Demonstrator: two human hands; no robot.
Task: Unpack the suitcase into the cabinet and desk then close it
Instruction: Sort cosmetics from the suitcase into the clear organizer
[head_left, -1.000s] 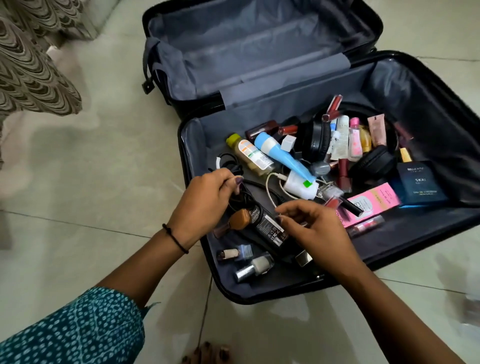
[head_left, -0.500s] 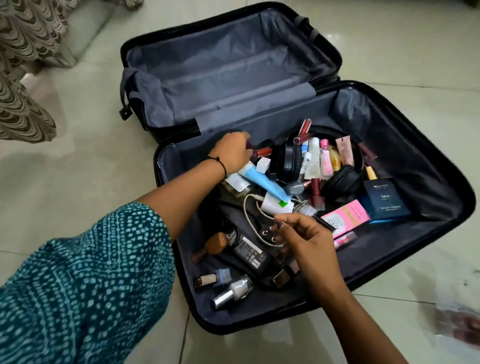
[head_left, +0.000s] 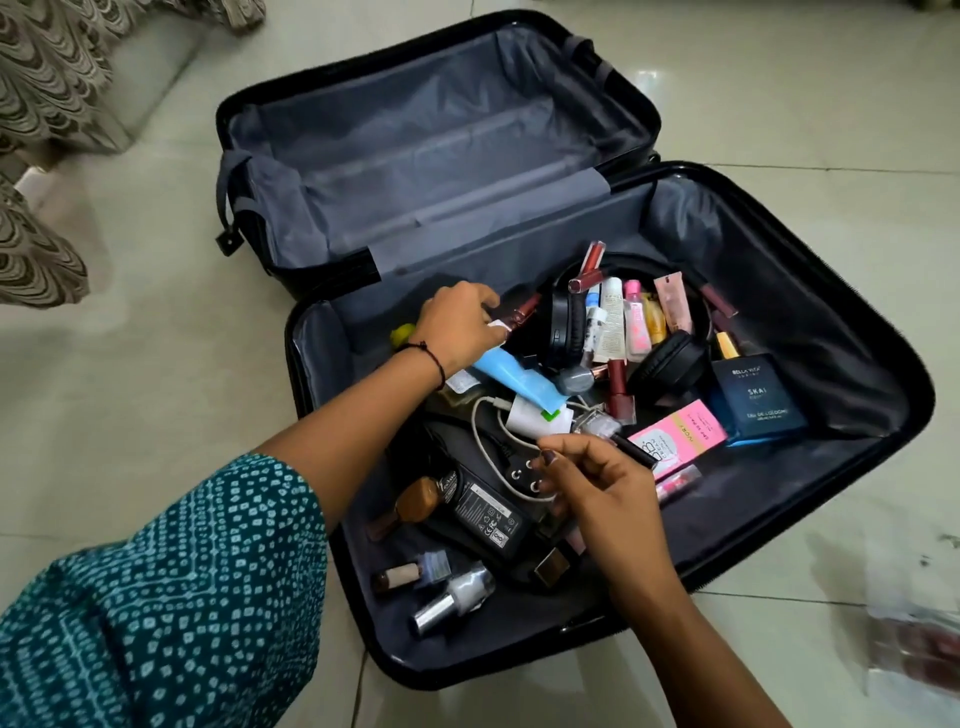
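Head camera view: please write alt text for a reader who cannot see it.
An open black suitcase lies on a tiled floor, its near half full of cosmetics, black headphones, a charger and a blue perfume box. A person's left hand reaches among them at the back; the right hand pinches a thin black stick.

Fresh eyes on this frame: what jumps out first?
An open black suitcase on the pale tiled floor: far half bare grey lining, near half a jumble of cosmetics with black headphones and a blue perfume box. Both hands are in the pile, the left hand at its far edge over a blue tube, the right hand near a pink box.
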